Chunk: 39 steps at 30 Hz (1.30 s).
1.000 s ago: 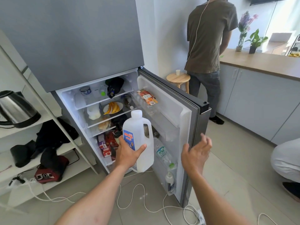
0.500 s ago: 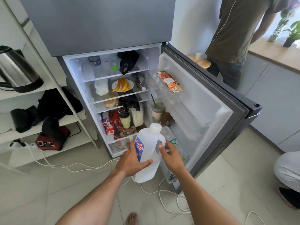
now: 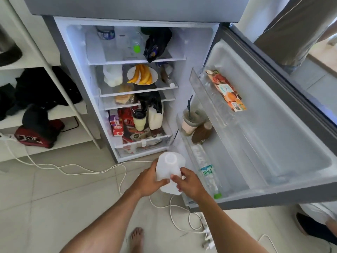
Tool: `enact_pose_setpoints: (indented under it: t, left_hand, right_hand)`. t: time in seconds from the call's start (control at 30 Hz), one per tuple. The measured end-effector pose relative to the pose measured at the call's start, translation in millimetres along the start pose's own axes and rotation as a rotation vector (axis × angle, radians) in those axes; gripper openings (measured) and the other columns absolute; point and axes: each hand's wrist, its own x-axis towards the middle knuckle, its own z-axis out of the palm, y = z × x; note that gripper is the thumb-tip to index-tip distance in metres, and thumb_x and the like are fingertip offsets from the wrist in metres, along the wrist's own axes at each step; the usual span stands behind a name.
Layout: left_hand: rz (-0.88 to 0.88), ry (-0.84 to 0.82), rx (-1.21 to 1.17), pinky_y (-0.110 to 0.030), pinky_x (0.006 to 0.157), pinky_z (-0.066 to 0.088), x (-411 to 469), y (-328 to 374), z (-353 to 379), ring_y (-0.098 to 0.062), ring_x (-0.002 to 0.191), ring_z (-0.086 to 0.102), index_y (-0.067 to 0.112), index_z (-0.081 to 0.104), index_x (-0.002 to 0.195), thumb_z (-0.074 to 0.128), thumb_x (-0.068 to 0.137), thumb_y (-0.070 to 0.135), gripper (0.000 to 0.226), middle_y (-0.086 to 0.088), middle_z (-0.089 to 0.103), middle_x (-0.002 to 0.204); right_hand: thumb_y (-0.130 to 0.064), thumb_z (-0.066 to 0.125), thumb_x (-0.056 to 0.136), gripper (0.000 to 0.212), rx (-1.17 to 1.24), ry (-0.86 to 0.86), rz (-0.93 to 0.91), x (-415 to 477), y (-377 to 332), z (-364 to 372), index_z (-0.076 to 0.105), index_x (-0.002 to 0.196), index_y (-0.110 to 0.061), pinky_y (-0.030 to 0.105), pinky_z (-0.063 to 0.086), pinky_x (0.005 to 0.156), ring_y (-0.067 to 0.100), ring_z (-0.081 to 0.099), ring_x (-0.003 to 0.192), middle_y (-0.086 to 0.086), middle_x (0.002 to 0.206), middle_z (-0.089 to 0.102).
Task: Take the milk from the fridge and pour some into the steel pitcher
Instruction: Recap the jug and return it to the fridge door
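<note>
I look down on the white plastic milk jug (image 3: 170, 168), seen from its cap, held low in front of the open fridge (image 3: 182, 42). My left hand (image 3: 148, 180) wraps its left side. On the jug's right side, at the handle, my right hand (image 3: 191, 183) grips it too. The fridge door (image 3: 273, 134) stands wide open to the right. No steel pitcher is in view.
Fridge shelves hold a plate of mango slices (image 3: 142, 75), cartons, cups and another milk jug (image 3: 155, 117). The door bin holds a water bottle (image 3: 209, 177) and drinks. White cables (image 3: 73, 170) trail over the tiled floor. A shelf unit (image 3: 60, 114) stands left; a person (image 3: 291, 30) stands right.
My right hand came over and took hold of the jug beside my left. The jug sank lower in front of the fridge, and my view tilted further down.
</note>
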Motion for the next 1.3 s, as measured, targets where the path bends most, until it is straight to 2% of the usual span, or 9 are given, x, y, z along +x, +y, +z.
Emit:
enact_pose_setpoints:
  t: [0.1,0.23,0.37,0.47,0.57,0.67,0.83,1.0,1.3]
  left_hand:
    - [-0.024,-0.023,-0.093,-0.037,0.094,0.053,27,-9,4,-0.022,0.119,0.059,0.048,0.017,0.148,0.074,0.078,0.051,0.090,0.005,0.059,0.133]
    - [-0.013,-0.123,-0.081,-0.032,0.092,0.048,60,-23,12,-0.026,0.121,0.057,0.036,-0.002,0.155,0.074,0.084,0.033,0.105,-0.003,0.054,0.140]
    - [0.030,-0.190,-0.089,-0.043,0.099,0.049,91,-43,25,-0.029,0.123,0.057,0.045,-0.002,0.153,0.072,0.078,0.024,0.108,-0.001,0.052,0.144]
    - [0.017,-0.169,-0.079,-0.034,0.096,0.048,102,-50,34,-0.030,0.124,0.056,0.040,0.000,0.154,0.069,0.081,0.016,0.104,-0.004,0.050,0.146]
    - [0.046,-0.146,-0.088,-0.029,0.098,0.043,114,-62,47,-0.028,0.129,0.053,0.038,-0.002,0.154,0.068,0.087,0.013,0.100,-0.003,0.044,0.151]
    - [0.067,-0.140,-0.113,-0.028,0.103,0.041,127,-72,61,-0.024,0.134,0.049,0.042,-0.003,0.154,0.067,0.089,0.016,0.098,0.001,0.039,0.156]
    - [0.102,-0.139,-0.128,-0.020,0.101,0.035,147,-77,74,-0.024,0.138,0.045,0.037,0.000,0.156,0.062,0.093,0.012,0.091,0.002,0.034,0.159]
    - [0.169,-0.154,-0.059,-0.037,0.105,0.044,163,-82,78,-0.031,0.132,0.051,0.044,-0.001,0.154,0.058,0.095,0.011,0.091,-0.001,0.035,0.159]
    - [0.231,-0.140,-0.040,-0.041,0.100,0.048,185,-104,106,-0.032,0.125,0.057,0.048,0.002,0.153,0.053,0.099,0.013,0.082,0.002,0.040,0.156]
  right_hand:
    - [-0.037,0.068,0.084,0.035,-0.045,0.018,0.038,24,12,5,0.061,0.092,-0.004,0.036,0.052,0.060,0.015,0.058,0.060,0.005,0.072,0.060]
    - [-0.019,0.061,0.090,0.003,-0.140,0.025,0.132,50,33,8,0.060,0.091,-0.017,0.028,0.048,0.063,0.017,0.061,0.067,0.002,0.079,0.063]
    - [-0.019,0.057,0.088,0.013,-0.300,0.132,0.075,66,59,19,0.062,0.089,-0.007,0.030,0.051,0.070,0.011,0.058,0.068,-0.003,0.075,0.064]
    - [-0.009,0.060,0.091,0.004,-0.406,0.231,0.016,67,66,32,0.063,0.091,-0.007,0.016,0.037,0.062,0.007,0.055,0.066,-0.006,0.075,0.060]
    - [-0.002,0.056,0.091,0.011,-0.387,0.305,0.050,72,72,44,0.063,0.096,-0.010,0.006,0.037,0.066,-0.001,0.054,0.068,-0.008,0.081,0.061]
    - [-0.002,0.053,0.092,0.011,-0.396,0.373,0.088,80,87,50,0.060,0.091,-0.010,0.018,0.040,0.067,0.011,0.056,0.072,-0.003,0.078,0.060]
    - [-0.003,0.054,0.092,0.010,-0.427,0.428,0.099,93,103,48,0.063,0.093,-0.008,0.020,0.039,0.068,0.013,0.057,0.073,-0.002,0.080,0.062]
    - [-0.004,0.050,0.093,0.016,-0.394,0.458,0.123,101,113,54,0.064,0.099,-0.010,0.025,0.050,0.075,0.015,0.063,0.081,0.000,0.088,0.068]
    - [0.004,0.053,0.090,0.017,-0.315,0.594,0.180,114,136,66,0.065,0.096,-0.008,0.016,0.045,0.074,0.007,0.062,0.079,-0.004,0.086,0.069]
